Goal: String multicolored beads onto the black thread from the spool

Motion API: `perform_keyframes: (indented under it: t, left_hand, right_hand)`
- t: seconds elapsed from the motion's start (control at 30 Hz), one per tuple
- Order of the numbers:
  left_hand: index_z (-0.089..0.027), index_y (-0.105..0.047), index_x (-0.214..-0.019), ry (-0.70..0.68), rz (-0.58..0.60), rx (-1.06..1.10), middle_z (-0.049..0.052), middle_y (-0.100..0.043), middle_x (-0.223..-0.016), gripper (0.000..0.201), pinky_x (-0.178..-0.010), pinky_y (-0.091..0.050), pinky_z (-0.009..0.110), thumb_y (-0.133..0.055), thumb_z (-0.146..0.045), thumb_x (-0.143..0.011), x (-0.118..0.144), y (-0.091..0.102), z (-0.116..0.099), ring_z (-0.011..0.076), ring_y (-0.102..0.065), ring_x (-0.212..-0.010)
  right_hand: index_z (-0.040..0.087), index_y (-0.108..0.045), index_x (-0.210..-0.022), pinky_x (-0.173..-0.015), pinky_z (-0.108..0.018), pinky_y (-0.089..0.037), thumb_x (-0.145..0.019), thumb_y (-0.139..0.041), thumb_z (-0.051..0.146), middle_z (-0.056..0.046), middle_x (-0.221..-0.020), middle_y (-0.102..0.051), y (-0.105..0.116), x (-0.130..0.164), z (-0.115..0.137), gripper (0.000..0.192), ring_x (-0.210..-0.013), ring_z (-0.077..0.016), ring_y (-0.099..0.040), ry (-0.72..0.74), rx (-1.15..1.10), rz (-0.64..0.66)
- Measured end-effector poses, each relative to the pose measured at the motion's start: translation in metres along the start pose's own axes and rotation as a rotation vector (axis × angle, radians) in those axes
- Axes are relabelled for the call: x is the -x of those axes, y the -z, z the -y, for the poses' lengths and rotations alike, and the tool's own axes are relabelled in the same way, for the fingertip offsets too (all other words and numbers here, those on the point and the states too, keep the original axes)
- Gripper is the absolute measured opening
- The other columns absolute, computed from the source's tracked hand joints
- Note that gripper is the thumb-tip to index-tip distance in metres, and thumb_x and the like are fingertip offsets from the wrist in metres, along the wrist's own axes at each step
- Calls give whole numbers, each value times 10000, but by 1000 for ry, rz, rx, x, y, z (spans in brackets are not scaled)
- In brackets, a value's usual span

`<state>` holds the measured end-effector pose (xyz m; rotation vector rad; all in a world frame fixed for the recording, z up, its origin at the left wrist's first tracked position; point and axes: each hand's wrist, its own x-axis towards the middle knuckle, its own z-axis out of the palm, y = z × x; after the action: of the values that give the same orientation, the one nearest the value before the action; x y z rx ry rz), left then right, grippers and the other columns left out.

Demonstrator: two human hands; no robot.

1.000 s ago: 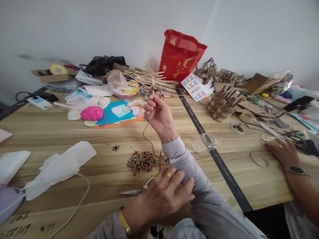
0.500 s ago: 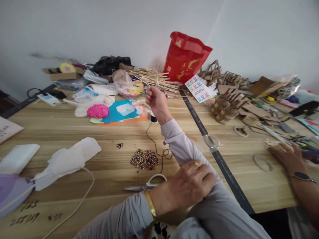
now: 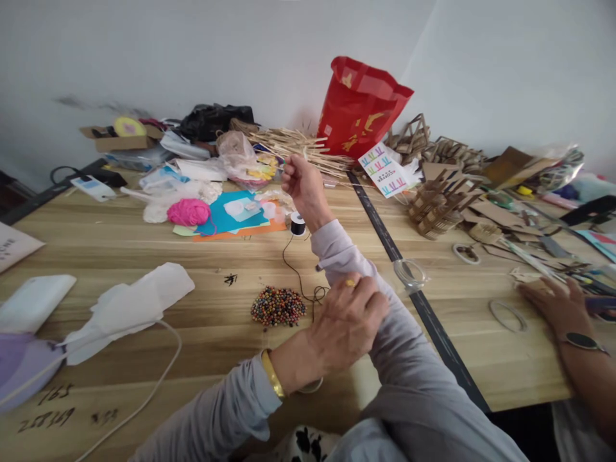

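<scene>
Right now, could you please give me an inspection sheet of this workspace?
Surface: wooden table, a dark strip running across it.
Job's things: bead pile; black thread running up from the table to the raised hand; thread spool.
Clutter: pink yarn, white tissue, coloured paper, stick bundle, red bag, cardboard pieces, clear lid.
Grippers: right hand raised, fist closed on the thread; left hand on the right sleeve.
Cables: white cord at the near edge.
Surroundings: white wall; another person's hand at the right.
</scene>
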<state>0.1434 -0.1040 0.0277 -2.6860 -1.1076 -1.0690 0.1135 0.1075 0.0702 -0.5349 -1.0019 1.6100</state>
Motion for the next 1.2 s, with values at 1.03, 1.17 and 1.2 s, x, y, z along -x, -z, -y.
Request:
perform_keyframes:
  t: [1.03, 1.17, 1.2]
  left_hand:
    - [-186, -687, -899, 781, 155, 1148, 49, -718, -878, 212, -883, -472, 374, -581, -258, -729, 49, -23, 32, 228, -617, -906]
    - [-206, -660, -1030, 472, 235, 948, 61, -698, -1042, 297, -936, -456, 370, -528, -209, -764, 48, -39, 37, 226, -590, -1017]
    - [-202, -653, -1052, 422, 260, 911, 66, -691, -1067, 311, -948, -449, 364, -514, -195, -774, 49, -45, 37, 224, -581, -1040]
  right_hand:
    - [219, -528, -581, -695, -294, -426, -838, -264, 437, 44, -586, -471, -67, 74, 43, 428, -993, -123, -485, 12, 183, 352]
    - [190, -521, -598, -655, -230, -410, -899, -233, 333, 52, -533, -343, -73, 71, 40, 441, -920, -69, -473, -41, -38, 396]
    - [189, -526, -622, -628, -224, -398, -924, -234, 301, 53, -534, -311, -78, 70, 40, 435, -843, -61, -471, -36, -76, 398]
